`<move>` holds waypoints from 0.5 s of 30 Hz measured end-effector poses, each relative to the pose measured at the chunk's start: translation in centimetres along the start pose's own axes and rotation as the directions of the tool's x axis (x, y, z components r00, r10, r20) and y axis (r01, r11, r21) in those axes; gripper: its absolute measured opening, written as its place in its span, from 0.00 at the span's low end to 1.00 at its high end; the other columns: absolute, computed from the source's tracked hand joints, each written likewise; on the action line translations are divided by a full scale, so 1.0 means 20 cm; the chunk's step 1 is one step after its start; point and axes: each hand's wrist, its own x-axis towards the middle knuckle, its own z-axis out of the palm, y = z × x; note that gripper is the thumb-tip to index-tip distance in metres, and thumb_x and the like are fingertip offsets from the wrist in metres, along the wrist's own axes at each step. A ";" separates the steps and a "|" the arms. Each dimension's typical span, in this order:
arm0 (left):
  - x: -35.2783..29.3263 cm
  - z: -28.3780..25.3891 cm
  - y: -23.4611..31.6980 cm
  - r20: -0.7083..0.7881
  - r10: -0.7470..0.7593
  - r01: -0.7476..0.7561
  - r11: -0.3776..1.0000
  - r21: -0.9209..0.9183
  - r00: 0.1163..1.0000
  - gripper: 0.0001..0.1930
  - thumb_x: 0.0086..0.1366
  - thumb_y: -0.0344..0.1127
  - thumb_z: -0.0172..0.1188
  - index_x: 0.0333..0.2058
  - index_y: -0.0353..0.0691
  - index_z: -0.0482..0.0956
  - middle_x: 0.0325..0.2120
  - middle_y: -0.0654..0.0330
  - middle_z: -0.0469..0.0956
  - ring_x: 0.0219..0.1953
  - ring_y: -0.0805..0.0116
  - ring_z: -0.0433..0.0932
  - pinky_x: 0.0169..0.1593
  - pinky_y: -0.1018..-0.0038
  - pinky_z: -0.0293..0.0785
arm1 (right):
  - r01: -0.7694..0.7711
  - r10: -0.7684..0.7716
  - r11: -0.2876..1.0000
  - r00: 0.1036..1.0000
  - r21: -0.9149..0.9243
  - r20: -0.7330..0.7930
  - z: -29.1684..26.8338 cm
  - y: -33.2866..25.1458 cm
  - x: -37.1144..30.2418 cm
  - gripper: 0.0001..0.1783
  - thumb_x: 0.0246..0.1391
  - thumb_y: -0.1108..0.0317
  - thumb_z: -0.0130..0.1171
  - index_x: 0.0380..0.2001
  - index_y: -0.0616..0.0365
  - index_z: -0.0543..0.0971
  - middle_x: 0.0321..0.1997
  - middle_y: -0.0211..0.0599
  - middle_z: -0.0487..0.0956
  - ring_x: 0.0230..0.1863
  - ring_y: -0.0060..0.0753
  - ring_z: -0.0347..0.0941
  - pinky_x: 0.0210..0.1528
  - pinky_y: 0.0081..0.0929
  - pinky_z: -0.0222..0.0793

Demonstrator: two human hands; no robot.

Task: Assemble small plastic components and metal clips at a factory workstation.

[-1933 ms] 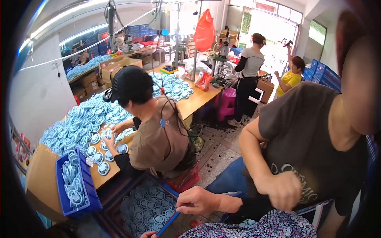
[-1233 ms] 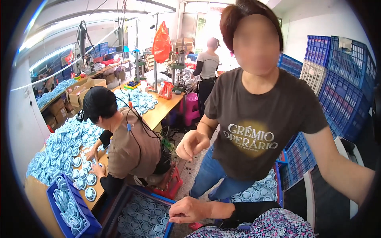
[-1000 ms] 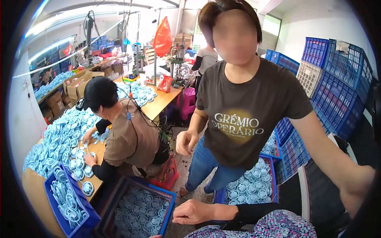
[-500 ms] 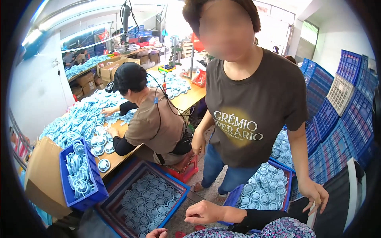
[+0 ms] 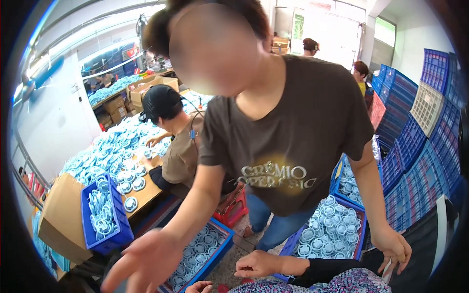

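Observation:
My right hand [image 5: 256, 264], its black-sleeved forearm coming in from the right, hangs over the floor with the fingers loosely curled and no object visible in them. At the lower edge only some bent fingers of my left hand [image 5: 199, 287] show; the rest is cut off. Nearest to the right hand is a blue crate [image 5: 362, 229] heaped with light blue round plastic pieces [image 5: 328, 225]. Another blue-rimmed crate [image 5: 225, 244] of such pieces [image 5: 198, 251] stands left of it, partly hidden by a co-worker's outstretched, blurred hand [image 5: 141, 263].
The standing co-worker [image 5: 293, 117] fills the middle, close before me. A seated person [image 5: 178, 151] handles pieces at a wooden table [image 5: 145, 198]. A blue bin [image 5: 117, 234] and a cardboard box [image 5: 61, 215] stand left. Stacked blue crates [image 5: 415, 180] line the right.
The standing co-worker has leaned toward me and left, stretching one arm out over the left crate. My hands keep nearly the same pose; the view has shifted slightly.

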 end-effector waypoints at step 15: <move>0.05 0.22 -0.06 0.196 -0.018 0.026 0.999 -0.043 0.981 0.11 0.66 0.32 0.60 0.45 0.34 0.80 0.31 0.66 0.80 0.32 0.78 0.74 0.35 0.81 0.71 | 0.044 -0.040 0.999 0.982 0.016 -0.185 0.04 0.02 -0.37 0.19 0.60 0.57 0.56 0.22 0.59 0.71 0.17 0.41 0.70 0.20 0.46 0.67 0.24 0.40 0.58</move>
